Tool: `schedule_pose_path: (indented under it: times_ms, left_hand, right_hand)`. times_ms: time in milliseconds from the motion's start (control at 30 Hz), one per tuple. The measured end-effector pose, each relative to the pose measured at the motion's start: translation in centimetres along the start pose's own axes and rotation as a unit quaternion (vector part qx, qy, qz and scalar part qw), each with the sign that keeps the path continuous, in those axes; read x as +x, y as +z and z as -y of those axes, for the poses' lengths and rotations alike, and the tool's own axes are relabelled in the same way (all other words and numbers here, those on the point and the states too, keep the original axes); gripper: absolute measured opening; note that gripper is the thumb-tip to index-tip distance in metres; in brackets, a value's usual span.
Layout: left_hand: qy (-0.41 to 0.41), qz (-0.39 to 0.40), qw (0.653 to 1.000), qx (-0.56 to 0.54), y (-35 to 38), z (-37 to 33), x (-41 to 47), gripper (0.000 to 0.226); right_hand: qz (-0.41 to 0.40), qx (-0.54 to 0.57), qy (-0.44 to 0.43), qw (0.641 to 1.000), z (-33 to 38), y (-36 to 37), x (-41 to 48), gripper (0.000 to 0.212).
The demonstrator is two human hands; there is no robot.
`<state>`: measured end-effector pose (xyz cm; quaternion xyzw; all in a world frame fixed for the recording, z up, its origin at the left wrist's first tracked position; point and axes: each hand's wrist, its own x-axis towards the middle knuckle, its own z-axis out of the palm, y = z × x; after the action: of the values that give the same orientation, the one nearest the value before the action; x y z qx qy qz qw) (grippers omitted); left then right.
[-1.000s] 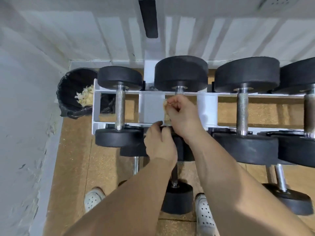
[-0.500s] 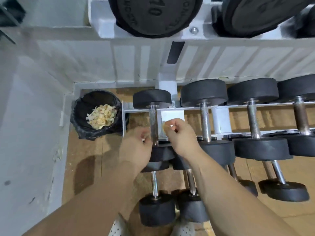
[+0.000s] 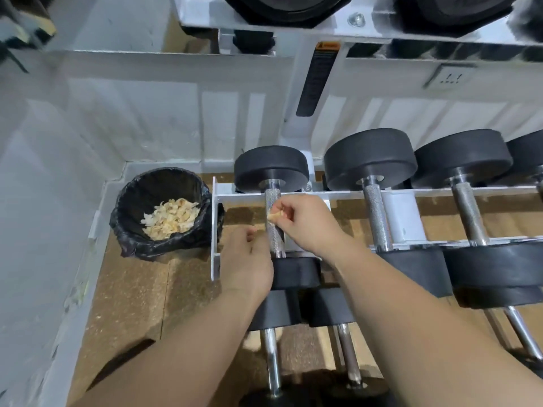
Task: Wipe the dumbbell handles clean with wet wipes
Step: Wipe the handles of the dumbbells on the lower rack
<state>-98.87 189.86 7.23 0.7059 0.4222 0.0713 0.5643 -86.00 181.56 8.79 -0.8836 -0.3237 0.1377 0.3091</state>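
Observation:
The leftmost dumbbell (image 3: 271, 168) lies across the white rack (image 3: 244, 196), its knurled steel handle (image 3: 274, 236) running toward me. My right hand (image 3: 305, 223) pinches a small crumpled yellowish wipe (image 3: 274, 215) against the upper part of that handle. My left hand (image 3: 245, 259) sits just left of the handle's near end, by the dumbbell's front weight, fingers loosely curled; whether it touches the handle is hidden. Two more dumbbells (image 3: 371, 160) (image 3: 462, 158) rest to the right.
A black-lined bin (image 3: 164, 212) holding several used wipes stands on the brown floor left of the rack, in the wall corner. A lower tier of dumbbells (image 3: 271, 356) sticks out below my arms. An upper shelf with big weights (image 3: 293, 13) overhangs the top.
My view rose and shifted left. My hands moved from the second dumbbell's handle to the leftmost one, and the right hand brought the wipe onto it.

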Motion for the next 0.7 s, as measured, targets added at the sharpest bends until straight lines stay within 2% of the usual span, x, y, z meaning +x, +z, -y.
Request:
schedule_pose_path:
  times_ms: [133, 233, 300, 400, 433, 500, 600, 700]
  left_hand:
    - [0.043, 0.005, 0.999, -0.033, 0.0, 0.5, 0.2, 0.015]
    - [0.063, 0.02, 0.996, -0.059, -0.1, 2.1, 0.9, 0.028]
    - [0.064, 0.022, 0.995, -0.077, -0.4, 3.3, 1.3, 0.031]
    - [0.053, 0.031, 0.991, -0.116, -0.7, 4.4, 1.4, 0.033]
    - [0.052, 0.034, 0.99, -0.128, -0.7, 4.5, 1.3, 0.035]
    - [0.055, 0.031, 0.987, -0.145, -0.4, 4.6, 1.4, 0.042]
    - [0.074, 0.026, 0.984, -0.158, -0.1, 4.9, 1.6, 0.046]
    - [0.086, 0.028, 0.984, -0.153, 0.0, 5.1, 1.8, 0.048]
  right_hand:
    - [-0.062, -0.077, -0.06, 0.993, 0.3, 0.2, 2.2, 0.005]
    - [-0.07, -0.061, -0.043, 0.995, 0.5, 0.4, 2.5, 0.008]
    - [-0.028, -0.033, -0.031, 0.999, 0.5, 0.0, 1.7, 0.012]
    - [0.087, -0.029, -0.033, 0.995, 0.5, -0.7, -0.2, 0.014]
    - [0.098, -0.036, -0.038, 0.994, 0.4, -0.7, -0.6, 0.014]
    - [0.061, -0.059, -0.06, 0.995, 0.2, -0.2, -0.3, 0.014]
    - [-0.046, -0.105, -0.093, 0.989, 0.3, 0.8, 1.5, 0.012]
    - [-0.105, -0.048, -0.054, 0.992, 0.2, 1.5, 2.3, 0.01]
